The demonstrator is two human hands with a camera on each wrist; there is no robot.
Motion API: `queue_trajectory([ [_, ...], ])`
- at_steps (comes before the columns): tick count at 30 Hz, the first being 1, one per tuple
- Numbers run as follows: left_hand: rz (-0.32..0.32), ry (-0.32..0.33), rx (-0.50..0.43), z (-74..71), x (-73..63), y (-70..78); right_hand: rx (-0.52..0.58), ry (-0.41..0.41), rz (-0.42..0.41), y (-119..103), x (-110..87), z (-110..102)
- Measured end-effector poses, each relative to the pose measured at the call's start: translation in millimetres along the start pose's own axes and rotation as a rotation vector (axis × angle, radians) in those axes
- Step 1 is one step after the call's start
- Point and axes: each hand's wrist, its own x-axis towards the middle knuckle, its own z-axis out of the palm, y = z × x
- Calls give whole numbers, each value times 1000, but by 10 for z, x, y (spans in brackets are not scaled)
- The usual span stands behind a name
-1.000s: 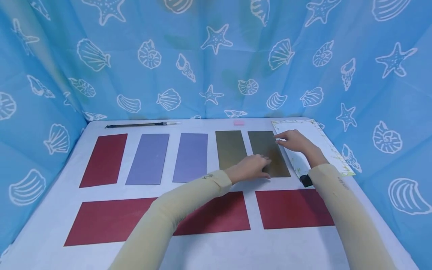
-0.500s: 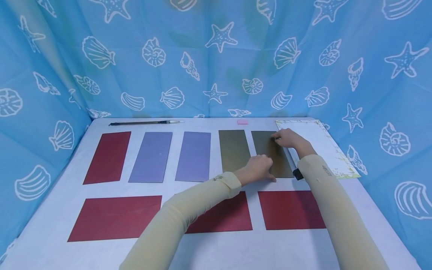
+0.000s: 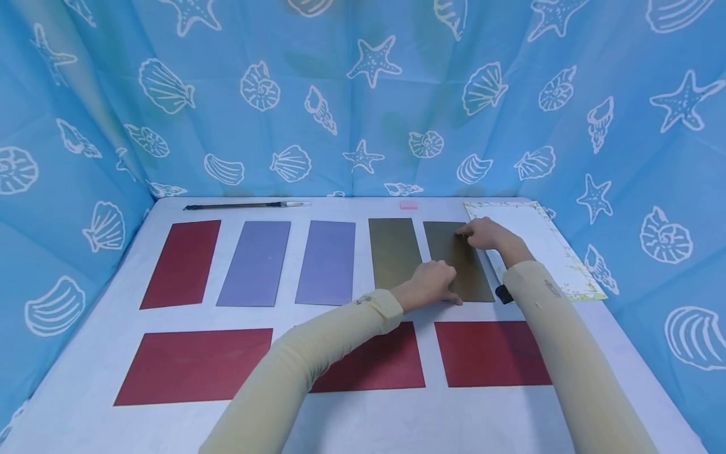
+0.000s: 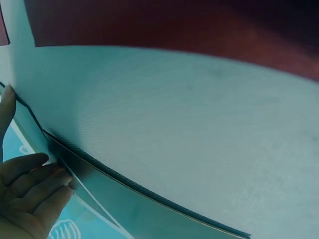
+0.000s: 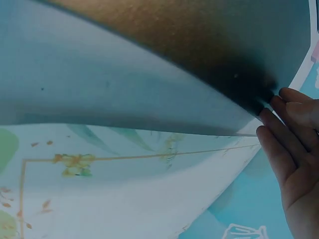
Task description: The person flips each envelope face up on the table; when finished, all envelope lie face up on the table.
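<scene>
A flat gold-brown paper rectangle (image 3: pixel 471 271) lies at the right end of the back row. My left hand (image 3: pixel 428 282) is at its lower left part, thumb by the near edge and the other fingers on the left side. In the left wrist view the fingers of the left hand (image 4: pixel 35 194) reach its edge, with the thumb spread away. My right hand (image 3: pixel 488 234) touches the far right corner with its fingertips. The right wrist view shows the right hand's fingers (image 5: pixel 279 144) at the edge of the gold-brown rectangle (image 5: pixel 164 30), thumb close beside them.
Another gold-brown rectangle (image 3: pixel 394 249), two purple ones (image 3: pixel 326 261) and a red one (image 3: pixel 181 265) continue the row. Several red rectangles (image 3: pixel 193 366) lie nearer. A flower-bordered white sheet (image 3: pixel 544 246) is at right. A brush (image 3: pixel 244 205) and a pink block (image 3: pixel 408 205) lie behind.
My right hand has come down from above onto the rectangle's far right edge. The left hand has settled at its lower left. The rectangle has shifted very slightly toward me.
</scene>
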Motion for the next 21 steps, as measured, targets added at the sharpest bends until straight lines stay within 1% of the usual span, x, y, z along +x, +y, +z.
queue_trajectory([
  [3, 36, -3, 53, 4, -19, -2, 19, 9, -4, 35, -7, 26],
  [9, 120, 29, 136, 19, -75, -1, 93, 53, -28, 94, -78, 52],
  [12, 130, 37, 155, 13, -111, 7, 151, 85, -50, 159, -111, 65],
  [15, 132, 60, 165, 13, -152, 10, 223, 116, -54, 225, -149, 59],
  [18, 148, 109, 185, 17, -201, 3, 272, 133, -29, 282, -183, 39],
  [21, 170, 163, 216, 33, -250, -13, 316, 119, -14, 314, -207, 20],
])
